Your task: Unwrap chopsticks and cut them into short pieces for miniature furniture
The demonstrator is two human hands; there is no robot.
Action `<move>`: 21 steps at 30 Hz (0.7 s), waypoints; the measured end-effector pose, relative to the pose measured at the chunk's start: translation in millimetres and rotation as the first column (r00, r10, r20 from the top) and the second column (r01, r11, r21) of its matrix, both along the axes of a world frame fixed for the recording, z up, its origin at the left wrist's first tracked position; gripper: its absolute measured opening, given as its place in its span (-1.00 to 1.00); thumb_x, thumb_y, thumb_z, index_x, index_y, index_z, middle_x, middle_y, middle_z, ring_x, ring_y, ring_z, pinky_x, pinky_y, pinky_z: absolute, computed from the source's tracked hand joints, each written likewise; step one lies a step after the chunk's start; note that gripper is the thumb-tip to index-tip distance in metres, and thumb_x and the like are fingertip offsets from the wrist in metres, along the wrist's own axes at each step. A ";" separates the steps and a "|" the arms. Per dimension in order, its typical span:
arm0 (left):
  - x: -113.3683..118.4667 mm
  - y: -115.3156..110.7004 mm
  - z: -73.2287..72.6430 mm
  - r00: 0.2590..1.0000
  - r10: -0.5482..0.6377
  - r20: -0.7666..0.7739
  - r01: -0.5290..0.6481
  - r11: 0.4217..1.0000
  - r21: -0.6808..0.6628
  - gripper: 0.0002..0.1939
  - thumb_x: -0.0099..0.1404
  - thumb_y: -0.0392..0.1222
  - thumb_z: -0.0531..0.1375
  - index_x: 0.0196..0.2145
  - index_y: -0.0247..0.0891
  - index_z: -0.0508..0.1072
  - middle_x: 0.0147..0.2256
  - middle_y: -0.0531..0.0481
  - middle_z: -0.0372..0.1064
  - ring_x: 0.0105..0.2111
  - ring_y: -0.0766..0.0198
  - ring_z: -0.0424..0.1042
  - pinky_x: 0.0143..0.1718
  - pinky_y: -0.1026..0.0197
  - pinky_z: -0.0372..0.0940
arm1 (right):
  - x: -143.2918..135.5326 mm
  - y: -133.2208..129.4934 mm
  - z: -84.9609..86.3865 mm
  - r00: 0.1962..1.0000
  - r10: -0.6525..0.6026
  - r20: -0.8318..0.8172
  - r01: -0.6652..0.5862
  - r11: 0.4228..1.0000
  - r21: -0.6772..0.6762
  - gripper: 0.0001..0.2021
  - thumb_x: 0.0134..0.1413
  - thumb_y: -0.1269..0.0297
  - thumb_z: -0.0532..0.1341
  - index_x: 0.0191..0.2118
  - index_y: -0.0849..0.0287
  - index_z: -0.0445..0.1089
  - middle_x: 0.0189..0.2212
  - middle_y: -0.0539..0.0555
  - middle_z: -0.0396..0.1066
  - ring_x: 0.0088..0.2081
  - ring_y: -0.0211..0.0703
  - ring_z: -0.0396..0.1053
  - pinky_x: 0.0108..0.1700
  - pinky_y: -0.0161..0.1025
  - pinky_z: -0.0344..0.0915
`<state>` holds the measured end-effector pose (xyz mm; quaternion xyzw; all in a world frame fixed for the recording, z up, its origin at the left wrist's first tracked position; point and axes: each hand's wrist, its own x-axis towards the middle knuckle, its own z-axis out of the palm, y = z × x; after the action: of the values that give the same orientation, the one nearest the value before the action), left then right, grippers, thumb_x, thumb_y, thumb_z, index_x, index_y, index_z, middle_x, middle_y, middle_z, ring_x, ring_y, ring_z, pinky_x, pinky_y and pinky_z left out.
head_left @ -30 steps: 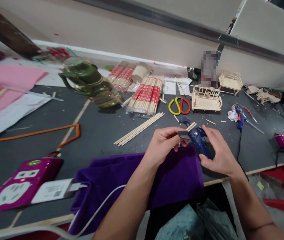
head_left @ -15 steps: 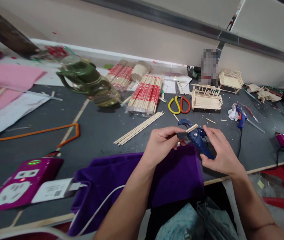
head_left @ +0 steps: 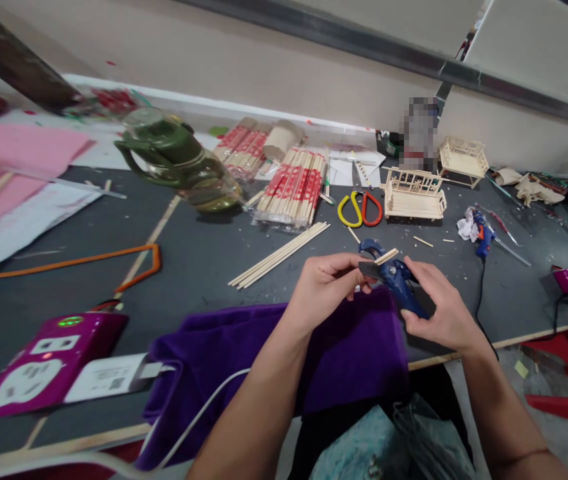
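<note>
Your blue cutter (head_left: 404, 293) is above the near edge of the table (head_left: 204, 267), over the purple cloth (head_left: 354, 347), with its jaws apart. Your right hand (head_left: 439, 310) grasps it by the handles, thumb on the near side. Short sticks (head_left: 388, 256) lie across the jaws, and your left hand (head_left: 331, 287) pinches their other end, though your fingers partly hide it and it looks like two sticks. Just beyond your left hand, a few long sticks (head_left: 281, 255) lie side by side. Past the cutter are the scissors (head_left: 373, 210) with yellow and red handles, and the small wooden bench (head_left: 414, 203) to their right. The wrapped chopsticks (head_left: 291, 190) lie left of the scissors, beside the green jug (head_left: 164, 153). The blue glue gun (head_left: 485, 240) rests farther right.
</note>
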<state>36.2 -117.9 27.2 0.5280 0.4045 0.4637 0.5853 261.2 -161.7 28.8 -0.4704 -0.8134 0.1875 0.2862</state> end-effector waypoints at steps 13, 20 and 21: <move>2.1 2.6 -4.6 0.996 0.002 -0.086 -0.004 1.000 -0.025 -0.80 0.19 -0.13 0.28 -0.50 -0.32 0.50 -0.59 0.06 0.38 -0.66 0.45 0.25 -0.62 0.39 0.13 | -14.0 5.1 -27.9 0.991 -0.114 -0.070 0.104 0.986 -0.130 -0.52 0.21 0.31 0.18 0.25 0.07 0.27 0.09 0.18 0.44 0.12 0.01 0.41 0.17 0.00 0.35; 4.0 4.9 -9.0 0.985 0.036 -0.171 -0.039 0.999 -0.011 -0.77 0.19 -0.08 0.26 -0.46 -0.33 0.52 -0.58 0.06 0.37 -0.62 0.40 0.29 -0.57 0.36 0.18 | -25.1 7.8 -36.5 0.977 -0.185 -0.104 0.156 0.959 -0.237 -0.62 0.18 0.26 0.21 0.12 0.11 0.36 -0.01 0.16 0.50 0.01 0.00 0.48 0.10 -0.02 0.39; 4.2 5.0 -8.7 0.985 0.037 -0.171 -0.040 0.999 -0.010 -0.77 0.19 -0.08 0.25 -0.45 -0.33 0.52 -0.58 0.06 0.37 -0.61 0.40 0.29 -0.56 0.36 0.18 | -25.2 8.2 -37.8 0.975 -0.191 -0.111 0.160 0.958 -0.239 -0.62 0.18 0.27 0.21 0.12 0.11 0.36 -0.03 0.16 0.51 0.00 -0.01 0.48 0.10 -0.02 0.39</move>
<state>40.3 -113.0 18.5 0.5540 0.4664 0.4253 0.5428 236.0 -153.5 -9.0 -0.5572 -0.7206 0.2843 0.2991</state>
